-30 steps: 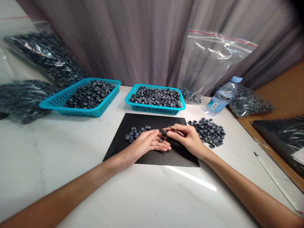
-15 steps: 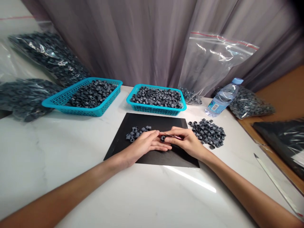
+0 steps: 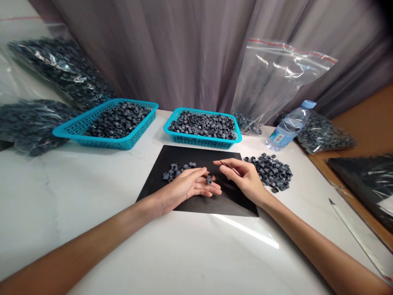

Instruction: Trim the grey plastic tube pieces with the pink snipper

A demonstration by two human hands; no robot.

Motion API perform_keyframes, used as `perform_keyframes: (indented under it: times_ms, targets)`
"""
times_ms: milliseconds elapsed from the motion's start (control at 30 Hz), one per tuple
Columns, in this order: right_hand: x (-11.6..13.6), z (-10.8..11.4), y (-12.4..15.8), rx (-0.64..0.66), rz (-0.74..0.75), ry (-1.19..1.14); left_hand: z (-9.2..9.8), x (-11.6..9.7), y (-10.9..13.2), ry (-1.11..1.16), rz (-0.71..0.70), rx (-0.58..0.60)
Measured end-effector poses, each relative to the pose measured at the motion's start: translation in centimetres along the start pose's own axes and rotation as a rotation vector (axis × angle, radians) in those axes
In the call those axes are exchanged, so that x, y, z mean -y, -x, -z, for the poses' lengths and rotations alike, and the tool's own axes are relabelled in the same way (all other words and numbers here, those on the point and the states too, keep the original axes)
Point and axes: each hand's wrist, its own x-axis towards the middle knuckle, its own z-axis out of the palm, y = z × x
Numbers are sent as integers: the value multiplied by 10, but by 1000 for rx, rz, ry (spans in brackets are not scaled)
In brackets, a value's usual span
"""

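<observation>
My left hand (image 3: 196,183) is turned palm up over the black mat (image 3: 162,200), its fingers stretched out. Two small dark grey plastic rings (image 3: 209,179) rest on those fingers, one just behind the other. To the right, my right hand (image 3: 242,174) is closed on a slim pinkish tool with a dark, thin tip (image 3: 230,167); its exact kind is not clear. The tool's tip points left, apart from the rings. A small group of similar rings (image 3: 172,172) lies on the mat behind my left hand.
Two blue baskets (image 3: 132,143) (image 3: 202,143) full of grey rings stand at the back. A loose ring pile (image 3: 274,174) lies right of the mat. Around them are a water bottle (image 3: 288,127), clear zip bags (image 3: 276,82) and a pencil-like strip (image 3: 353,231).
My right hand with the slim tool has drawn back to the right, away from my left hand. The rings on my left fingers now show more fully.
</observation>
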Motion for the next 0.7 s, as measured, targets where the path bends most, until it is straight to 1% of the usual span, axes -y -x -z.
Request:
perform_keyframes:
  times_ms: [67,167,233,300,367,433,567,700]
  targets:
    - [0,0,-1,-44,-4,6,1,-3,1,7,48,18]
    - [-3,-1,-2,-57,-3,66,3,-5,2,20,112,49]
    - [-8,-2,-3,-65,22,169,3,-6,3,35,130,68]
    - [-13,-4,-3,-71,80,306,3,-6,3,60,128,82]
    - [-17,-5,-3,-54,144,411,1,-6,4,95,127,75]
    - [-20,-6,-3,-29,182,460,-1,-7,5,125,144,56]
    - [-28,-6,-3,-64,209,547,-4,-9,8,162,203,28]
    - [-37,-5,-4,-57,251,599,-4,-8,9,178,213,47]
